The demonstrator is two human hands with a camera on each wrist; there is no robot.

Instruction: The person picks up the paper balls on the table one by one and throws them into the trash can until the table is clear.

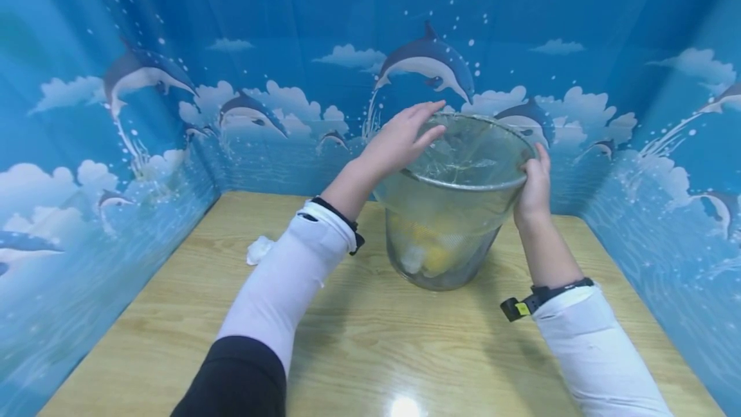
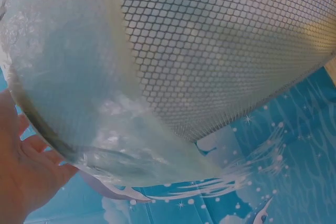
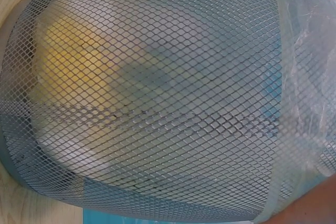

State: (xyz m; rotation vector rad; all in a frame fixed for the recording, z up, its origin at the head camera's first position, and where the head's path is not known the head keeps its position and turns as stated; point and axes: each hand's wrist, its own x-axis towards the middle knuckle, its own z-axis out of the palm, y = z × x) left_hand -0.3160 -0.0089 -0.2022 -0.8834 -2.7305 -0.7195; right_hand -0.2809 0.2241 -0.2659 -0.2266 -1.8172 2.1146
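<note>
A round wire-mesh wastebasket (image 1: 440, 237), lined with a clear plastic bag (image 3: 310, 77), stands slightly tilted on the table. Through its mesh show a blurred yellow thing (image 3: 73, 56) and something whitish near the bottom; their kinds cannot be told. At the left of the rim is my left hand (image 1: 402, 137), its fingers and thumb stretched out against the bag-covered edge. On the opposite side, my right hand (image 1: 534, 188) grips the rim and the folded-over bag, some of its fingers hidden behind the basket.
A crumpled white tissue-like piece (image 1: 259, 250) lies on the wooden table (image 1: 370, 352), left of the basket and beside my left forearm. Blue dolphin-print curtains (image 1: 301, 37) enclose the table at the back and both sides.
</note>
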